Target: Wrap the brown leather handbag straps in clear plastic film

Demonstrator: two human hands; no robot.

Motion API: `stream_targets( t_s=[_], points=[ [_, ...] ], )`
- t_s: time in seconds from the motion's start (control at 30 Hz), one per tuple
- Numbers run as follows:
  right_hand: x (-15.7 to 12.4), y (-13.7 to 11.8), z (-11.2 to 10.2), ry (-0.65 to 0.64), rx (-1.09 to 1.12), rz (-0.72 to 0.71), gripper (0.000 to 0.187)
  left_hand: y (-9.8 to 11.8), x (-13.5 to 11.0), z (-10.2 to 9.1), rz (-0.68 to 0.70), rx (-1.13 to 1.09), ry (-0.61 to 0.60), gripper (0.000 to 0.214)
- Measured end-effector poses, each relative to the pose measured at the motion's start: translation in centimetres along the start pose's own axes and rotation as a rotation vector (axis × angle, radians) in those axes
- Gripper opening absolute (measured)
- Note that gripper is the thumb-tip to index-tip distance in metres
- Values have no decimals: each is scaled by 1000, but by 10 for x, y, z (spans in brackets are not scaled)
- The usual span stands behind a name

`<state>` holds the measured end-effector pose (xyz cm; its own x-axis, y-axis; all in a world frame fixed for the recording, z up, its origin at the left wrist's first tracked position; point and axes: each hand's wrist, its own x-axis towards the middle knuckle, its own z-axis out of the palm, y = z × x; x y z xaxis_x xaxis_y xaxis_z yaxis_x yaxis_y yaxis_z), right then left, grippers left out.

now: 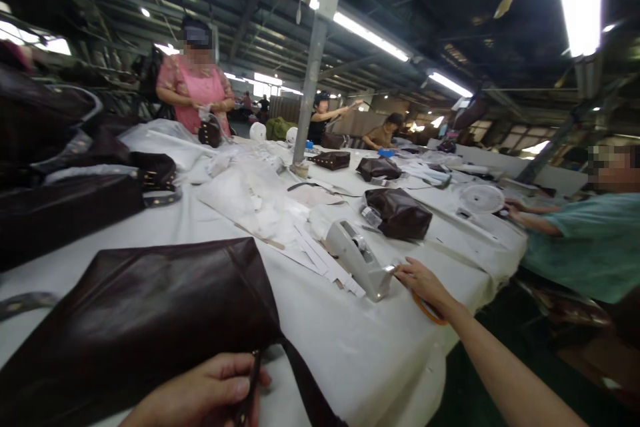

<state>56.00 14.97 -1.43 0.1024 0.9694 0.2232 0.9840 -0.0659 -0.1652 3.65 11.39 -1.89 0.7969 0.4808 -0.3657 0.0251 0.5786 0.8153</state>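
Observation:
A large dark brown leather bag [165, 307] lies on the white-covered table, its strap [307, 373] hanging toward me. My left hand [215, 387] is closed at the bag's near edge, pinching a narrow dark leather strap [251, 383] between thumb and fingers. Farther right, my right hand [423, 280] reaches the front end of a grey tape dispenser [357, 257]. Its fingers pinch at the cutting edge, where a bit of shiny tape [391, 268] shows. An orange loop [427, 312], perhaps a scissors handle, hangs under that palm.
More dark bags [400, 212] lie across the table, with others piled at left [65, 207]. Paper strips [325, 260] and crumpled clear plastic [245, 193] sit behind the dispenser. A metal post [311, 67] rises mid-table. Several co-workers stand around, one in green [585, 240] at right.

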Motion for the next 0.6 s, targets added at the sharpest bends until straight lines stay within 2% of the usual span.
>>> stream_targets(
  t_s=[0.07,0.13,0.2,0.23,0.3,0.37,0.43,0.5,0.6],
  points=[
    [1,4,-4,169,62,44,30,0,1,-1,10,11,-2,43],
    [3,-2,-13,457,84,59,39,0,1,-1,16,-3,-21,43],
    [6,-27,-26,676,114,17,41,0,2,-1,16,-24,-40,45],
    [9,-46,-32,716,144,-20,38,0,2,-1,10,-31,-43,45],
    [19,-95,-38,621,214,-119,35,1,2,0,-3,-25,-35,43],
    [35,-152,-31,440,201,-216,39,3,2,1,-16,0,-11,40],
    [58,-207,-12,248,154,-292,44,6,0,2,-20,32,18,37],
    [86,-253,15,83,71,-348,34,9,-1,2,-11,48,42,34],
    [132,-304,53,32,61,-382,22,8,0,0,-15,73,56,27]
  ],
)
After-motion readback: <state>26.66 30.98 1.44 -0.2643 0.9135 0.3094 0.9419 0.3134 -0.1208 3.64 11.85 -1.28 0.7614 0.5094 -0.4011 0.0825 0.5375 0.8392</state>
